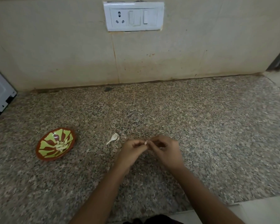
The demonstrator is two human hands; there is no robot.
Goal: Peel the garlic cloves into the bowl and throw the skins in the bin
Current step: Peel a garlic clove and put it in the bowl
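Over speckled granite (200, 126), left hand (131, 150), right hand (167, 151) pinching pale clove (146, 142)

A small pale garlic clove (146, 142) was pinched between the fingertips of the left hand (132, 150) and the right hand (166, 148) — only its tip showed. A papery white skin (113, 138), curled and with a thin stem, lay just beyond and left of the left hand. Well off to that hand's left stood the bowl (46, 143) — red-brown with green patches — with pale peeled cloves (61, 146) heaped at its middle.
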